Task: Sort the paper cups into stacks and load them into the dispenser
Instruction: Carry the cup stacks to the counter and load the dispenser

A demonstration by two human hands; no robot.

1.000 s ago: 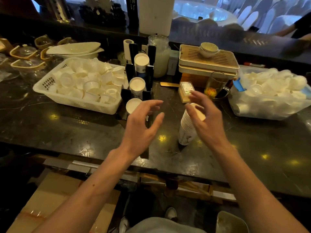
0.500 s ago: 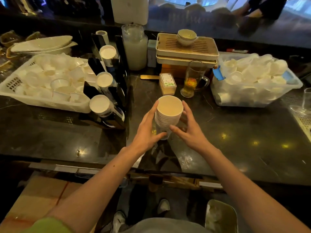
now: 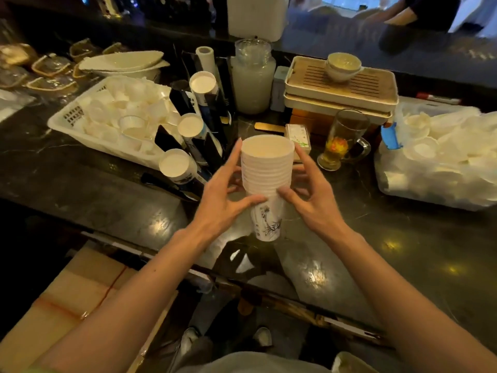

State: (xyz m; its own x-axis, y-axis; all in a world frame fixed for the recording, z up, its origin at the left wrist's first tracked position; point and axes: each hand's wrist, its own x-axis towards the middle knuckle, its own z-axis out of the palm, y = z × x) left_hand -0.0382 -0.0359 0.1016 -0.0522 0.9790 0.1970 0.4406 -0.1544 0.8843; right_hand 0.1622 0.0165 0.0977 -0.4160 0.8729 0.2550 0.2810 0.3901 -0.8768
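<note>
Both hands are on the stack [image 3: 266, 181] now, a second ago they hovered apart and open either side of it, and half a second ago they were just closing in. The left hand [image 3: 219, 203] pinches the stack's lower part between thumb and fingers; the right hand [image 3: 309, 195] presses in from the other side, thumb at the front, fingers curled behind. The stack looks lifted, its base over the dark counter [image 3: 403, 238], though contact with the top cannot be ruled out. It sits just right of the dispenser [image 3: 204, 135], whose three slanted tubes already show cups at their mouths.

That suggests the sorting of this stack is finished and loading comes next, likely a swing left to a tube.

More loose cups wait in the white basket [image 3: 70, 122] at left and the clear bin [image 3: 390, 179] at right.

Writing? The bottom cup carries a dark ink-style print, plant-like, with small marks too fine to read. The little box [image 3: 298, 135] behind the stack has green print, also illegible.
</note>
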